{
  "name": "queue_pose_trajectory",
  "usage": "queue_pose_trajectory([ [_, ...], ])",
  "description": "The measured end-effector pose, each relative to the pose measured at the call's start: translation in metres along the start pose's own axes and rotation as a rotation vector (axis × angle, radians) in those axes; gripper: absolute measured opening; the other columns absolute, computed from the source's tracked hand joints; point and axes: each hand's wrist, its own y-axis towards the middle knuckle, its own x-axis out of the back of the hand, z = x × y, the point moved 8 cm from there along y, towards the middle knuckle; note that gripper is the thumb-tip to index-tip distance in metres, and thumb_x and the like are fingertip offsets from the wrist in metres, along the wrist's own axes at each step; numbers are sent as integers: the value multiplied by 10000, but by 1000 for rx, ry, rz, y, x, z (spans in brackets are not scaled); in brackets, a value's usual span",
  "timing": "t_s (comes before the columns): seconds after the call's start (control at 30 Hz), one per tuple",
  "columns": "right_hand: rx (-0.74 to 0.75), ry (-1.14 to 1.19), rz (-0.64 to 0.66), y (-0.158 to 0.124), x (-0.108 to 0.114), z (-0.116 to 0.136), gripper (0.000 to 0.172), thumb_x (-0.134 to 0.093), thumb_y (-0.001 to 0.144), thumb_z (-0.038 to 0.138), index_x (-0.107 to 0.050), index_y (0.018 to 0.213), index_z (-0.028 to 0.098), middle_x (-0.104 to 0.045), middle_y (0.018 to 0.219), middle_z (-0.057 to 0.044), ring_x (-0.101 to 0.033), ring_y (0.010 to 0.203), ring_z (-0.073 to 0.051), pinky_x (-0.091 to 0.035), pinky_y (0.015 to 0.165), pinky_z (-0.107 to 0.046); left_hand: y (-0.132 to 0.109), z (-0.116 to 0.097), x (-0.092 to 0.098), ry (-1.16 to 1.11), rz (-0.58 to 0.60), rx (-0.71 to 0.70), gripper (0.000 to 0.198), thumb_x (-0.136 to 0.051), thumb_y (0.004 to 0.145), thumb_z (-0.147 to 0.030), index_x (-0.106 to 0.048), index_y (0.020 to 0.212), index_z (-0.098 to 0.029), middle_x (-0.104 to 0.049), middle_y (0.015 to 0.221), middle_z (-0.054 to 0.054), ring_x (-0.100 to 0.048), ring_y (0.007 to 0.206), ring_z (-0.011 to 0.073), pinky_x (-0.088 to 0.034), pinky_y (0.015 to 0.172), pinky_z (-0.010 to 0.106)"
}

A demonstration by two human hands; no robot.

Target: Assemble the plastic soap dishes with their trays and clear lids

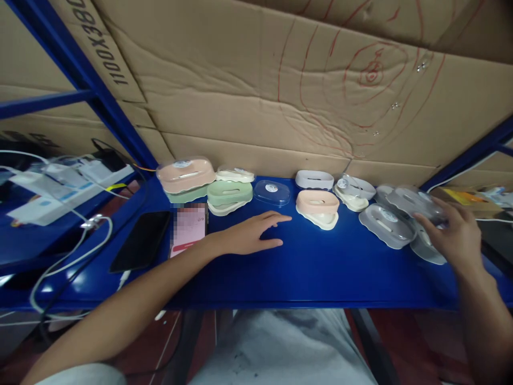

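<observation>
My left hand point(256, 232) hovers over the blue tabletop with its fingers stretched out and nothing in them. Nearest to it are a peach soap dish point(318, 199) on a cream wavy-edged base point(326, 220) and a loose clear lid point(272, 192) with a round label. At the right end, my right hand point(459, 230) grips a grey soap dish point(414, 200) with a clear cover by its right side, thumb in front. Under and beside it lie another covered grey soap dish point(388, 224) and a grey piece point(427, 247), partly hidden by the hand.
Pink point(186, 175), green point(230, 193) and light grey point(315, 179) soap dish parts line the back of the blue table point(260, 278). At left lie a black phone point(142, 240), a lit phone point(190, 224) and a power strip point(72, 187) with cables. Cardboard point(240, 80) walls the back.
</observation>
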Motion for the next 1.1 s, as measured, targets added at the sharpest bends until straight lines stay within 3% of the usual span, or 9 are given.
queue_pose_trajectory([
  [0.2,8,-47,70,-20,3,16,722,-662,942,644,-611,1509,200,-600,1437,-271,-610,1344,-358,-530,986,-464,0,-5,-2,77,10,-37,466,-609,1053,-437,-594,1489,-272,-622,1484,108,-635,1345,263,-483,1173,431],
  [0.3,35,-108,8,-13,23,39,781,-600,966,677,-525,1581,200,-555,1531,-273,-536,1436,-411,-471,1083,-563,1,-3,-5,99,23,-48,436,-608,1054,-434,-628,1452,-254,-629,1483,110,-631,1353,264,-475,1183,429],
  [0.37,118,-59,-40,-7,36,74,738,-559,1008,634,-513,1580,170,-561,1545,-260,-514,1464,-410,-429,1156,-571,2,-1,-7,121,31,-51,424,-605,1057,-426,-638,1438,-244,-628,1485,111,-613,1378,266,-458,1202,431],
  [0.43,281,80,37,-3,34,126,616,-515,1058,550,-572,1511,138,-640,1468,-236,-590,1400,-364,-453,1169,-502,2,1,-8,144,36,-45,412,-603,1058,-416,-647,1426,-237,-625,1488,111,-601,1392,267,-448,1212,434],
  [0.5,495,217,229,-8,15,189,542,-487,1083,505,-590,1483,154,-683,1425,-204,-639,1346,-326,-480,1157,-475,2,2,-9,159,39,-37,404,-602,1059,-408,-652,1419,-234,-620,1494,110,-603,1392,267,-455,1207,433],
  [0.57,674,277,391,-17,-11,244,593,-523,1067,525,-518,1558,192,-582,1564,-186,-563,1439,-340,-458,1181,-529,1,1,-10,172,41,-35,399,-597,1060,-404,-653,1421,-244,-615,1501,105,-612,1385,267,-471,1196,429],
  [0.67,717,298,447,-22,-45,290,564,-527,1068,488,-531,1546,188,-586,1559,-188,-550,1445,-368,-447,1166,-589,1,4,-5,271,-2,-20,431,-606,1053,-398,-625,1460,-258,-575,1558,112,-581,1426,295,-452,1216,461],
  [0.83,688,349,434,-34,-56,304,455,-504,1083,512,-691,1362,204,-747,1328,-145,-695,1231,-343,-514,1027,-516,0,23,18,494,-176,108,582,-587,1051,-365,-459,1600,-219,-388,1712,165,-392,1576,367,-328,1286,578],
  [1.1,789,202,415,-65,-26,324,618,-580,1026,624,-635,1407,140,-740,1307,-214,-705,1178,-359,-498,998,-484,0,19,5,489,-76,90,602,-569,1062,-382,-414,1628,-251,-430,1696,134,-443,1548,337,-347,1277,543],
])
